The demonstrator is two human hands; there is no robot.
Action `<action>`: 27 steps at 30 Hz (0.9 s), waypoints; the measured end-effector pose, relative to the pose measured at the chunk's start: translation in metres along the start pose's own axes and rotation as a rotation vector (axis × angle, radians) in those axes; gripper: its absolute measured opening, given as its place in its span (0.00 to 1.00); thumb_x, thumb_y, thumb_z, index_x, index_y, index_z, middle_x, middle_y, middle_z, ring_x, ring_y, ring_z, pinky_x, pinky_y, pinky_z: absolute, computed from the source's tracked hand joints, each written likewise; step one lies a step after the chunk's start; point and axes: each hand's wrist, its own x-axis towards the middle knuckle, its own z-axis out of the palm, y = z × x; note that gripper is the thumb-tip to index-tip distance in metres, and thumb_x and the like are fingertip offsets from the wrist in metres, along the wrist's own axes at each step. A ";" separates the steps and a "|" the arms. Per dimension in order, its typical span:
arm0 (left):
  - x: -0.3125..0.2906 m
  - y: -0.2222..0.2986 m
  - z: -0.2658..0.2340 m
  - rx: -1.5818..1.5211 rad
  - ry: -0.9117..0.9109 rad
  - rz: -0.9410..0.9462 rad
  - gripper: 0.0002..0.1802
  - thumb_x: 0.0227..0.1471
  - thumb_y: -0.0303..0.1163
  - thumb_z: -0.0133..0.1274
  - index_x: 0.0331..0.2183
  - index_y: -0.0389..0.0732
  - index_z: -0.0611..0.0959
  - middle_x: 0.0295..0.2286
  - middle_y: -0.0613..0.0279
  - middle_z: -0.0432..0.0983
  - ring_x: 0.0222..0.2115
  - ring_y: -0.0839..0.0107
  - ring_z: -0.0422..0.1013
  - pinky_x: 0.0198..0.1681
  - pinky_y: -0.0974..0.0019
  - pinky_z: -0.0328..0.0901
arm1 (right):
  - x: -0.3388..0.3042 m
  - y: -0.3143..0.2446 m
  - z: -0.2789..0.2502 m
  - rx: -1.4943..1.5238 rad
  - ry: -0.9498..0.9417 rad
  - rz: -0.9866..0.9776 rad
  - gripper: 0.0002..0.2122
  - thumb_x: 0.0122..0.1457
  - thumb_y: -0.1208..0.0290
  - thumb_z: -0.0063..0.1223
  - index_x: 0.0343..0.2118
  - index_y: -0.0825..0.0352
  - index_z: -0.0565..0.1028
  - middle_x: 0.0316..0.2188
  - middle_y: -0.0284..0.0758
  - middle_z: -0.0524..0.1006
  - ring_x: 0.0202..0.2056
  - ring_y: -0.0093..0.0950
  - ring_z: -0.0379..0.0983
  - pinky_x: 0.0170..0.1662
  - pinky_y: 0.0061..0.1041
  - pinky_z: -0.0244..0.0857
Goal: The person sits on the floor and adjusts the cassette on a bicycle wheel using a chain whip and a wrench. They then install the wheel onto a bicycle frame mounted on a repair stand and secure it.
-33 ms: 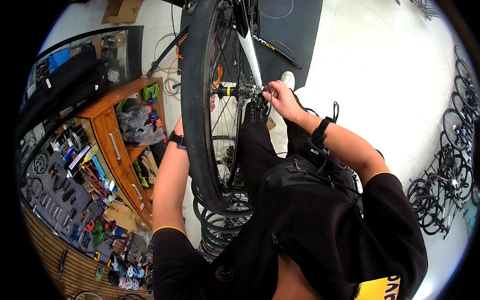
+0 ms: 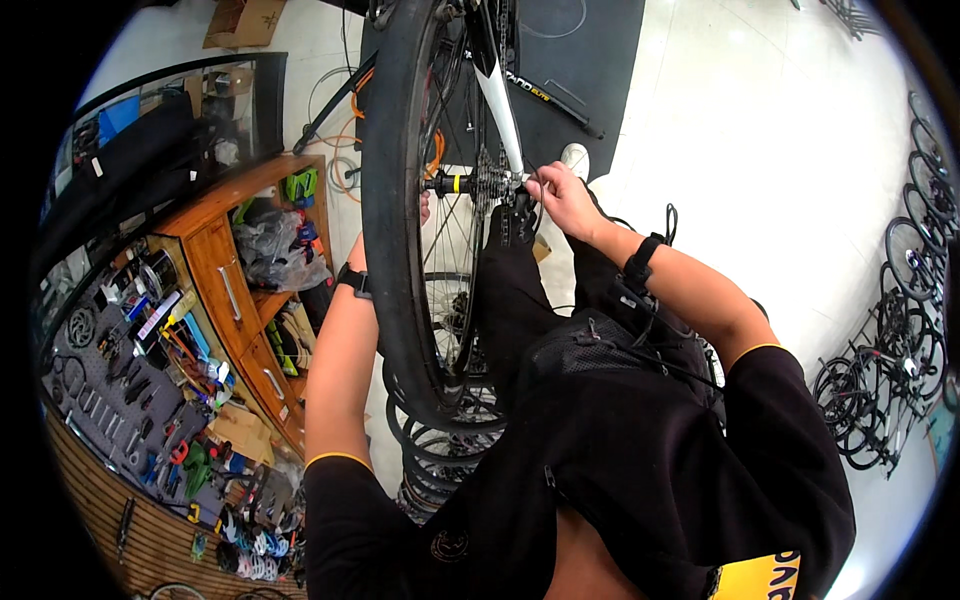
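A bicycle's rear wheel (image 2: 396, 250) stands upright in front of me, held in a black and white frame (image 2: 499, 112). Its hub (image 2: 457, 184) carries a yellow band, with the cassette (image 2: 489, 182) at the right end. My right hand (image 2: 563, 196) is closed in a pinch at the axle end, close beside the rear derailleur (image 2: 515, 218); what its fingertips grip is too small to make out. A thin dark cable curves by those fingers. On the wheel's other side, near the hub, my left hand (image 2: 425, 207) shows only slightly; tyre and spokes hide its fingers.
A wooden cabinet (image 2: 205, 262) and a tool pegboard (image 2: 100, 400) stand at left. Orange hose and a black bar (image 2: 555, 100) lie ahead by a dark mat (image 2: 590, 50). More wheels (image 2: 440, 460) sit below the tyre. Several bicycles (image 2: 880, 370) line the right side.
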 end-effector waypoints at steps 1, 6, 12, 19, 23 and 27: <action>-0.001 -0.001 0.000 0.024 0.002 0.017 0.17 0.61 0.40 0.42 0.34 0.34 0.76 0.28 0.54 0.71 0.28 0.70 0.66 0.35 0.68 0.64 | 0.001 0.002 0.000 0.019 0.004 0.014 0.09 0.56 0.69 0.57 0.36 0.70 0.74 0.30 0.38 0.68 0.25 0.26 0.68 0.31 0.27 0.64; -0.002 -0.003 0.008 0.046 0.048 0.085 0.17 0.61 0.40 0.43 0.34 0.35 0.76 0.28 0.55 0.72 0.28 0.70 0.66 0.35 0.67 0.64 | 0.008 0.007 -0.004 -0.119 -0.043 -0.012 0.10 0.57 0.67 0.56 0.35 0.70 0.74 0.30 0.38 0.68 0.27 0.31 0.69 0.34 0.28 0.65; 0.000 -0.001 0.010 -0.040 0.092 0.048 0.16 0.60 0.39 0.43 0.34 0.34 0.76 0.28 0.54 0.72 0.28 0.69 0.66 0.35 0.67 0.65 | 0.005 0.005 -0.002 -0.017 -0.083 0.014 0.09 0.58 0.67 0.55 0.34 0.69 0.75 0.30 0.38 0.68 0.28 0.32 0.68 0.35 0.29 0.64; -0.002 -0.001 0.010 -0.039 0.069 0.045 0.15 0.60 0.37 0.42 0.34 0.34 0.75 0.29 0.53 0.72 0.27 0.69 0.66 0.34 0.68 0.65 | 0.002 0.009 -0.007 -0.011 -0.117 0.036 0.10 0.58 0.69 0.53 0.39 0.67 0.76 0.31 0.37 0.67 0.28 0.29 0.69 0.36 0.27 0.65; -0.005 0.001 0.014 -0.064 0.078 0.040 0.14 0.60 0.36 0.42 0.34 0.34 0.75 0.29 0.52 0.72 0.28 0.69 0.66 0.33 0.67 0.65 | 0.001 0.005 -0.006 0.037 -0.124 0.038 0.10 0.56 0.73 0.50 0.40 0.67 0.76 0.31 0.37 0.66 0.28 0.28 0.68 0.36 0.26 0.65; -0.009 -0.005 0.016 -0.064 0.084 0.085 0.13 0.60 0.35 0.41 0.35 0.34 0.74 0.29 0.52 0.72 0.28 0.68 0.66 0.33 0.67 0.66 | -0.004 0.010 -0.004 0.168 -0.131 0.064 0.12 0.56 0.78 0.49 0.44 0.67 0.74 0.31 0.32 0.64 0.29 0.23 0.64 0.37 0.22 0.63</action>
